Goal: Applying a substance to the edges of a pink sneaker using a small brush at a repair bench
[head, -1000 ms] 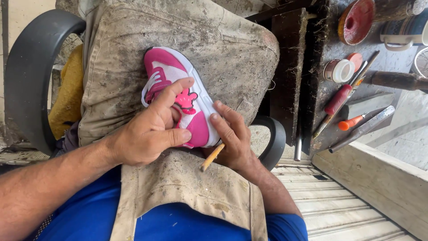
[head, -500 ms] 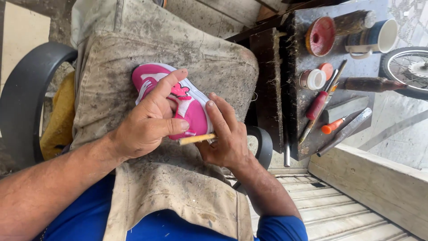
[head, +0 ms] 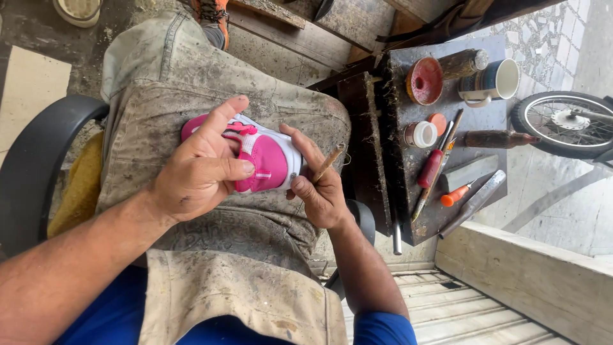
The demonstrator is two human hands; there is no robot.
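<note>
A dark tabletop [head: 399,191] at right centre carries a small white-capped jar [head: 420,134]. Mid-frame, the left hand [head: 198,169] clasps a pink-and-white shoe [head: 268,163]; the right hand [head: 319,188] pinches a wooden-handled tool [head: 329,163].

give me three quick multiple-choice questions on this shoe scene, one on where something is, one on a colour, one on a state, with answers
1. Where does the pink shoe rest?
A. on the person's apron-covered lap
B. on the dark workbench
C. on the floor beside the wheel

2. What colour is the handle of the larger screwdriver on the workbench?
A. blue
B. red
C. green

3. What is the right hand doing?
A. lying open and empty
B. gripping the mug
C. holding a thin wooden-handled tool at the shoe's edge

Answers:
1 A, the shoe sits on the stained apron under the left hand.
2 B, its handle is red, next to a smaller orange one.
3 C, the fingers close on the tool while the mug stands untouched on the bench.
</note>
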